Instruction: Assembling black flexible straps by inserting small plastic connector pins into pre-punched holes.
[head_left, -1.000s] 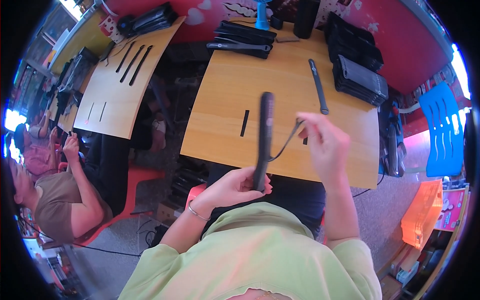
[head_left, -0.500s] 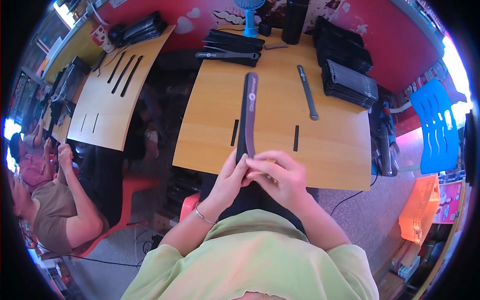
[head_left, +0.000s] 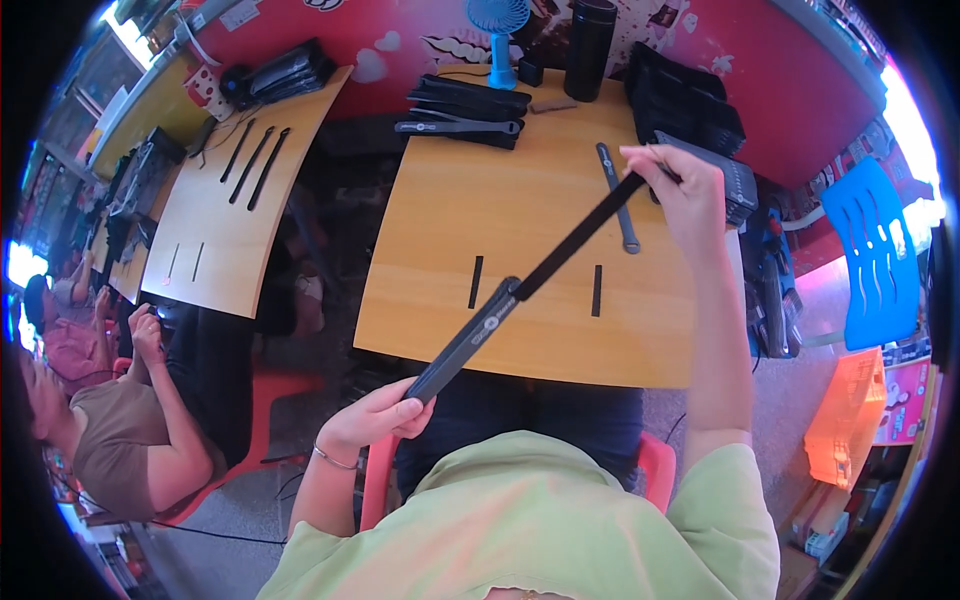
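Left hand (head_left: 376,420), lower centre-left: grip clasping grey band (head_left: 462,345) | Right hand (head_left: 692,190), upper right: grip pinching black strip (head_left: 578,240) | Band and strip: meeting near frame centre, over desk (head_left: 440,210) bearing 2 black marks (head_left: 597,291)

At the top centre, a light-blue desk fan (head_left: 500,55) stands near a tall black cylindrical bottle (head_left: 590,50), with the pink wall (head_left: 800,125) behind them and pale hearts (head_left: 372,65) showing on it to the fan's left. A spotted red-and-white cup (head_left: 205,95) sits at upper left. At far left, a seated co-worker (head_left: 135,445) wears a brown top. A blue plastic chair back (head_left: 882,312) with wavy slots fills the right edge, above an orange plastic crate (head_left: 845,415). A black cord (head_left: 220,537) crosses the floor at lower left.
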